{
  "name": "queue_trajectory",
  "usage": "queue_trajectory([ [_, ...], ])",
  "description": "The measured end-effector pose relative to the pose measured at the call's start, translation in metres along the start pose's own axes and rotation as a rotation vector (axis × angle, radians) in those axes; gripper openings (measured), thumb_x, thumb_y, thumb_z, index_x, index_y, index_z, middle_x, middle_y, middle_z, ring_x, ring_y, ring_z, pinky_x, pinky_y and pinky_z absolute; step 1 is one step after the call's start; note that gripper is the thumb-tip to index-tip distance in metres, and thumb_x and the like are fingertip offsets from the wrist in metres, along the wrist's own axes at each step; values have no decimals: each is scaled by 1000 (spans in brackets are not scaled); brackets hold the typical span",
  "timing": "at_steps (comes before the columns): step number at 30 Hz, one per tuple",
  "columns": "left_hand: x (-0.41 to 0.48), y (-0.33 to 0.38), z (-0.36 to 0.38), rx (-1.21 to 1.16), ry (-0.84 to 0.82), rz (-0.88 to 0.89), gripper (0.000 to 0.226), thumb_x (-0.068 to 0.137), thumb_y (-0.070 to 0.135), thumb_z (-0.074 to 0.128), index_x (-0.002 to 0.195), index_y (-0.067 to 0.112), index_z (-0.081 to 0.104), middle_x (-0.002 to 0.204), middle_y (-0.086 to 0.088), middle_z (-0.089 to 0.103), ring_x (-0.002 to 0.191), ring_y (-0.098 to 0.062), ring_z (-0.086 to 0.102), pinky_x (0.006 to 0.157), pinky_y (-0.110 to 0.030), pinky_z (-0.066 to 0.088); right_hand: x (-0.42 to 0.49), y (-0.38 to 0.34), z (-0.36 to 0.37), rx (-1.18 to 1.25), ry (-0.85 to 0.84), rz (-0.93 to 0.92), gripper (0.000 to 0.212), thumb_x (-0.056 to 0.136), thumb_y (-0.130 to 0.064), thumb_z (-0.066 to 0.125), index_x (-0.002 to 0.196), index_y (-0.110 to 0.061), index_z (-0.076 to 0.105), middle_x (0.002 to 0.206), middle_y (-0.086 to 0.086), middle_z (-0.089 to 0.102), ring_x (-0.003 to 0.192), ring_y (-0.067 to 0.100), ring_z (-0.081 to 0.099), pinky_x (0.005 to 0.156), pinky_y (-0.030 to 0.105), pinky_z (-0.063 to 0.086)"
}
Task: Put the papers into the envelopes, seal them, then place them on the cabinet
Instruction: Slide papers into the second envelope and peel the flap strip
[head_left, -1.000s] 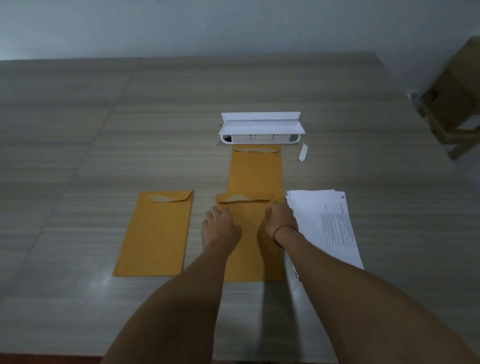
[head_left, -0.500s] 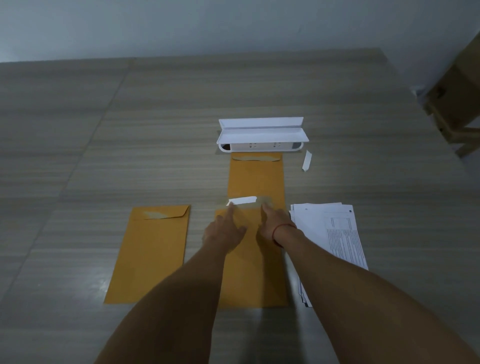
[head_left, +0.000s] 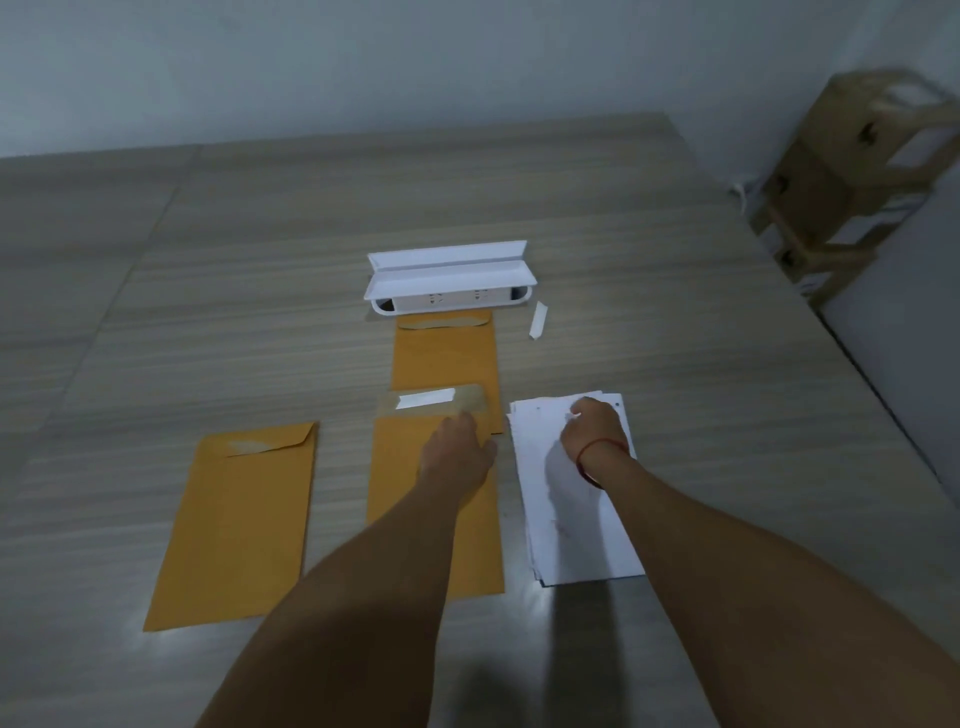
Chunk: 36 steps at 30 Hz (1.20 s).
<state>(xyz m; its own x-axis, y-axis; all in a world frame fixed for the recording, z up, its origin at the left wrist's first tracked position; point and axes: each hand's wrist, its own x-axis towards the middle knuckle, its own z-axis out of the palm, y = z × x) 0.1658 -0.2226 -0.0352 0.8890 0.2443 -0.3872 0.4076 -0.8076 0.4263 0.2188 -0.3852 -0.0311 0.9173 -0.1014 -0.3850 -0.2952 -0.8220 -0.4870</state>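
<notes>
Head view. A wood-grain table (head_left: 260, 312) carries three brown envelopes. The left envelope (head_left: 239, 519) lies flat with its flap folded down, set apart from the others. The middle envelope (head_left: 415, 483) lies to its right with its flap (head_left: 467, 402) opened away from the person and a white strip (head_left: 426, 399) running along the flap. The far envelope (head_left: 447, 358) lies beyond it. Its near end is overlapped by that open flap, and its far end meets a white box (head_left: 449, 280) whose lid stands raised. A loose white slip (head_left: 537, 319) lies just right of the box.

The left hand (head_left: 457, 452) rests palm down on the upper part of the middle envelope. Its fingers are extended toward the base of the flap and grasp nothing.

The paper stack (head_left: 571, 519) lies on the table just right of the middle envelope, outside every envelope. The right hand (head_left: 595, 428) sits on the far end of the stack with its fingers curled down onto the top sheet (motion blur here; whether they pinch a sheet cannot be determined). A red cord (head_left: 597, 447) circles that wrist.

At the right rear, off the table, stands a blurred brown frame (head_left: 857, 171).
</notes>
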Motion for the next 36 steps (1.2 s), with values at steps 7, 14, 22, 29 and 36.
queue_trajectory([
  [7, 0, 44, 34, -124, -80, 26, 58, 87, 38, 62, 130, 3, 45, 133, -13, 50, 124, -27, 48, 98, -35, 44, -10, 52, -21, -16, 36, 307, 54, 80, -27, 72, 127, -7, 54, 133, 15, 51, 122, 32, 53, 100, 41, 48],
  [14, -7, 53, 52, -371, -20, -111, 76, 71, 25, 80, 131, 5, 39, 129, -9, 49, 113, -18, 48, 74, -19, 38, -12, 61, -18, 170, 42, 354, 62, 71, -29, 83, 123, -7, 59, 128, 14, 60, 117, 33, 59, 96, 43, 52],
  [22, -10, 56, 58, -395, -3, -131, 77, 67, 17, 83, 128, 7, 38, 129, -11, 45, 119, -26, 47, 84, -29, 47, -16, 63, -17, 156, 26, 287, 54, 72, -26, 81, 118, -8, 61, 124, 13, 62, 114, 32, 62, 93, 44, 53],
  [29, -9, 56, 58, -327, -16, -138, 83, 65, 22, 84, 130, 5, 35, 131, -12, 45, 126, -28, 43, 99, -40, 48, -16, 66, -18, 181, -40, 319, 57, 70, -26, 84, 120, -7, 63, 125, 13, 63, 113, 30, 62, 94, 42, 54],
  [36, -10, 57, 58, -348, -24, -153, 80, 66, 21, 83, 128, 7, 35, 131, -12, 44, 124, -28, 43, 97, -38, 48, -9, 72, -25, 298, -139, 356, 51, 69, -21, 85, 113, -3, 67, 114, 12, 69, 104, 29, 67, 90, 36, 55],
])
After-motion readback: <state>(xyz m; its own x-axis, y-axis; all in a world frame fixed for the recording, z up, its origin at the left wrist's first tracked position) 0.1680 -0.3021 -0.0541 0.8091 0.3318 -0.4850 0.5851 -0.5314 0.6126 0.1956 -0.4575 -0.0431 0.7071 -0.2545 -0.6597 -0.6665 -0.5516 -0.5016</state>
